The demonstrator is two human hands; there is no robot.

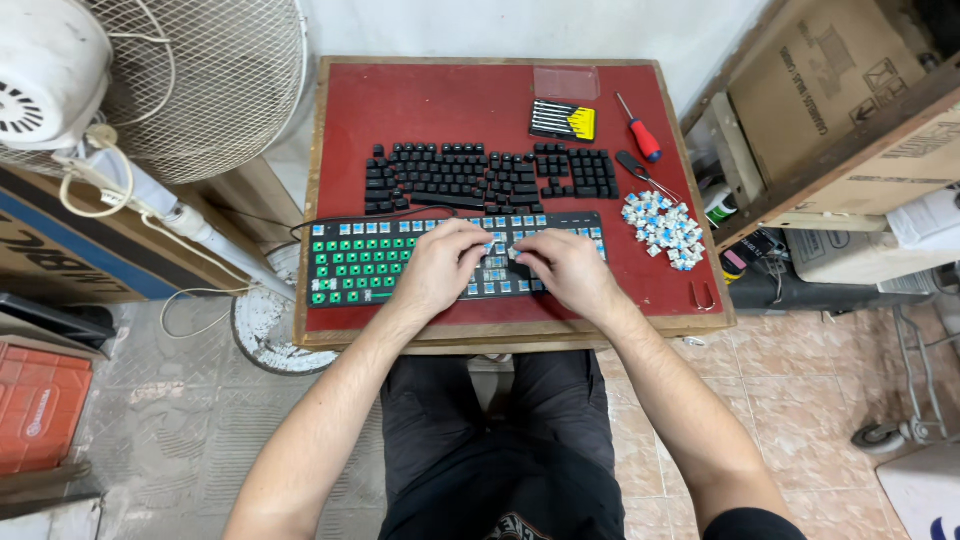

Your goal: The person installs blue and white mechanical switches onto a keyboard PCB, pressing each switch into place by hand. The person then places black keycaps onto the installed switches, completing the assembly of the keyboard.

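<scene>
Partly hidden: keyboard (360,262) middle under both hands | left hand (440,268), right hand (560,268) close together | grip unclear

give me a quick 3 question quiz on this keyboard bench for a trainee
1. True or false: the keycaps are fitted on the keyboard.
2. Which lies nearest the pile of loose switches? A) red-handled screwdriver B) fan C) orange crate
3. Where do the left hand and right hand rest?

Key
1. False: they lie in rows on the red table behind it.
2. A
3. On the keyboard's middle, fingertips close together at a switch.
</scene>
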